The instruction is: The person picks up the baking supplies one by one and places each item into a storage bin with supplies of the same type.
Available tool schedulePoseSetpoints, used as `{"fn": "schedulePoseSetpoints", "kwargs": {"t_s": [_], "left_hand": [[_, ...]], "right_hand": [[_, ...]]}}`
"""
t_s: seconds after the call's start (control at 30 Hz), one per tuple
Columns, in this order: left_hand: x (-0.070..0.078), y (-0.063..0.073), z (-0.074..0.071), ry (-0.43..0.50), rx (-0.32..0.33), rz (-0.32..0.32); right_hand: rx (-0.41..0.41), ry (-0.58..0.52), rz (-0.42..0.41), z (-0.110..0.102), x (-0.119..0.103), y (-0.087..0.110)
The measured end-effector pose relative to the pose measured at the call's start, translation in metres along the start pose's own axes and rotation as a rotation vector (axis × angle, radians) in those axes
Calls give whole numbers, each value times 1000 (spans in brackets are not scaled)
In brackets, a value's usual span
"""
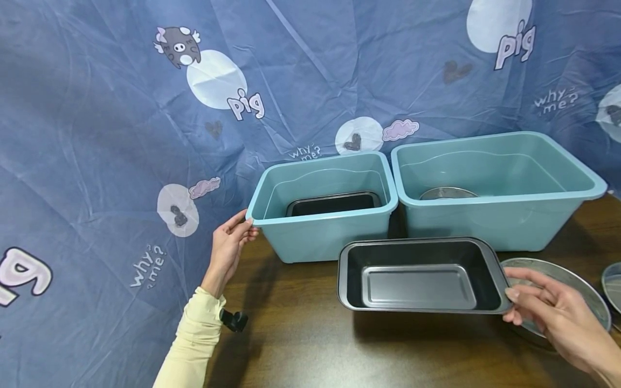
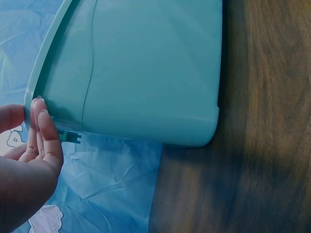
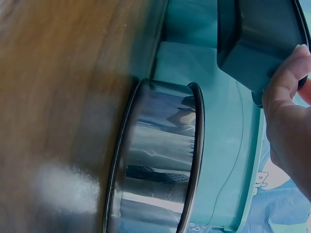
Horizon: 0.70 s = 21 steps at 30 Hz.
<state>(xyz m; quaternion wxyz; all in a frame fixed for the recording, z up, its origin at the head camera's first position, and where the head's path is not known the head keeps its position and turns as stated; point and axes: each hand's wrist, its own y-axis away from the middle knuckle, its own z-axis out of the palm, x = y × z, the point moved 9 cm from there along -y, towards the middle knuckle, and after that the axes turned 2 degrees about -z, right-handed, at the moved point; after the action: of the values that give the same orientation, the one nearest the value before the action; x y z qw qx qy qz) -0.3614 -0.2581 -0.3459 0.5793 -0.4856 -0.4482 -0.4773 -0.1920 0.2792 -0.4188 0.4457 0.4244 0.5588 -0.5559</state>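
Observation:
My right hand (image 1: 558, 312) pinches the right end rim of a dark rectangular loaf pan (image 1: 419, 285), thumb on top and fingers beneath. The pan hangs above the table in front of the two teal bins, its inside facing me; the right wrist view shows its outer side (image 3: 262, 39). With thumb and fingers my left hand (image 1: 230, 240) grips the front left corner rim of the left teal bin (image 1: 330, 237). Inside that bin lies another dark pan (image 1: 335, 203), partly hidden by the front wall. In the left wrist view the fingers (image 2: 46, 128) curl under the bin's rim.
The right teal bin (image 1: 485, 226) holds a round metal piece (image 1: 446, 192), mostly hidden. A round springform-like pan (image 3: 160, 160) stands on the wooden table (image 1: 291, 345) below my right hand. Another round metal piece (image 1: 613, 285) sits at the right edge. A blue printed cloth (image 1: 121, 134) hangs behind.

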Motion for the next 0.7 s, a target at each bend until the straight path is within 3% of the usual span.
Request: {"fn": "schedulePoseSetpoints", "kwargs": {"t_s": [0.13,0.4,0.7], "left_hand": [[0,0,0,1,4,0],[1,0,1,13,0,0],[0,0,1,15,0,-13]], "right_hand": [[-51,-116,-68,4,-6,-1],[-137,-234,-151,7,-15,-4],[-133,-276,-155,7,-19,-6]]}}
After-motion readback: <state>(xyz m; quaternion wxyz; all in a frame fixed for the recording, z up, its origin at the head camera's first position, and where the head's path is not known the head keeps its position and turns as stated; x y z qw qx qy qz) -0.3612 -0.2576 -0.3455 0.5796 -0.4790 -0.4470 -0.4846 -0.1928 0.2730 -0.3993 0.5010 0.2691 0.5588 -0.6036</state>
